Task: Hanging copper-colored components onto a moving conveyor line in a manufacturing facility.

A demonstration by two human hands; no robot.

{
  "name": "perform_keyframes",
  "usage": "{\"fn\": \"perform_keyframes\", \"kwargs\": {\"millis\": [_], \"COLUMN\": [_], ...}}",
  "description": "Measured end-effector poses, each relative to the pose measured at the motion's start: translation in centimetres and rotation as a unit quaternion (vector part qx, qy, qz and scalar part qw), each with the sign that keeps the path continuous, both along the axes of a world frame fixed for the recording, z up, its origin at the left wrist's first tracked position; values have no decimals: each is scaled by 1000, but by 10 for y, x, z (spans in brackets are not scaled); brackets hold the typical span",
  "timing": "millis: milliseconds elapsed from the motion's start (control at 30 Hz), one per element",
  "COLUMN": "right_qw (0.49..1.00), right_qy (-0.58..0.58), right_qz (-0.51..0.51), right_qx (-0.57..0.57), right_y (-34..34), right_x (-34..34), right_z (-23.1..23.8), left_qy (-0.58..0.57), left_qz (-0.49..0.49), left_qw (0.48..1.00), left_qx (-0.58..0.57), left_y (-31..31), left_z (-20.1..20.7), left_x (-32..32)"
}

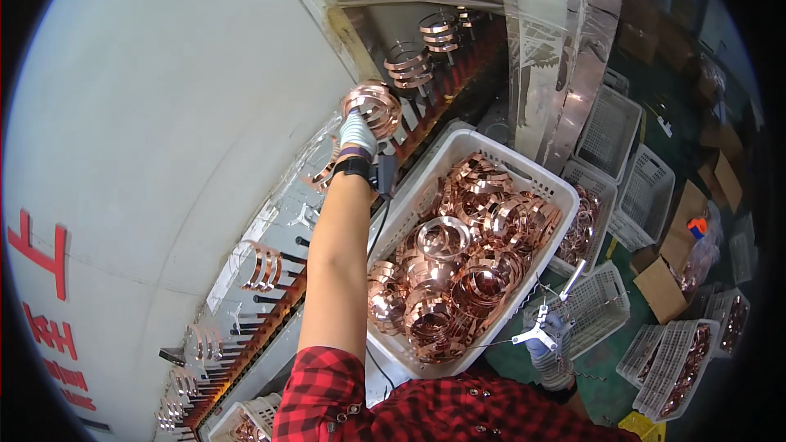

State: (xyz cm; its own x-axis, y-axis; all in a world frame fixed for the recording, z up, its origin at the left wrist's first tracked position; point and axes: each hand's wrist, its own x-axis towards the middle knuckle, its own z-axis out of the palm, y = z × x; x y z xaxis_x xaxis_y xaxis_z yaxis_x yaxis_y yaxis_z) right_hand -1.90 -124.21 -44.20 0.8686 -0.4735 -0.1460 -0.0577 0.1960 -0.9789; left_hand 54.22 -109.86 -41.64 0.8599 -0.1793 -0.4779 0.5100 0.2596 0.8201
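Note:
My left arm reaches forward to the conveyor line, and my left hand [358, 133], in a striped glove, is closed on a bundle of shiny copper rings [378, 105]. Its fingertips are partly hidden by the rings. Low on the right, my right hand [550, 342], in a grey glove, grips a white three-armed holder [536, 331] with a short metal stem. Between my arms stands a white plastic crate [563, 188], heaped with loose copper rings [430, 278].
A conveyor [262, 311] with upright dark spindles runs along the left into an opening. Ring stacks [408, 65] sit on holders inside it. White crates [610, 135], some with copper parts, and cardboard boxes [659, 290] stand on the green floor at right.

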Motion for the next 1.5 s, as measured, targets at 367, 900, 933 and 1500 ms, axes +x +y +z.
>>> {"fn": "perform_keyframes", "kwargs": {"millis": [367, 900, 933, 1500], "right_qw": [998, 990, 978, 983], "right_qy": [-10, -36, -54, 19], "right_qz": [51, 80, 93, -1], "right_qx": [-31, -107, -178, 183], "right_y": [-7, -1, -4, -13], "right_x": [11, 23, 21, 13], "right_z": [8, -2, -5, 14], "left_qy": [-481, -164, -324, -51], "left_qz": [135, -288, -360, 21], "left_qw": [824, 943, 817, 997], "left_qx": [269, -16, 312, 52], "left_y": [18, 28, 28, -32], "left_z": [60, 30, 20, 71], "left_x": [-95, -206, -205, -27]}}
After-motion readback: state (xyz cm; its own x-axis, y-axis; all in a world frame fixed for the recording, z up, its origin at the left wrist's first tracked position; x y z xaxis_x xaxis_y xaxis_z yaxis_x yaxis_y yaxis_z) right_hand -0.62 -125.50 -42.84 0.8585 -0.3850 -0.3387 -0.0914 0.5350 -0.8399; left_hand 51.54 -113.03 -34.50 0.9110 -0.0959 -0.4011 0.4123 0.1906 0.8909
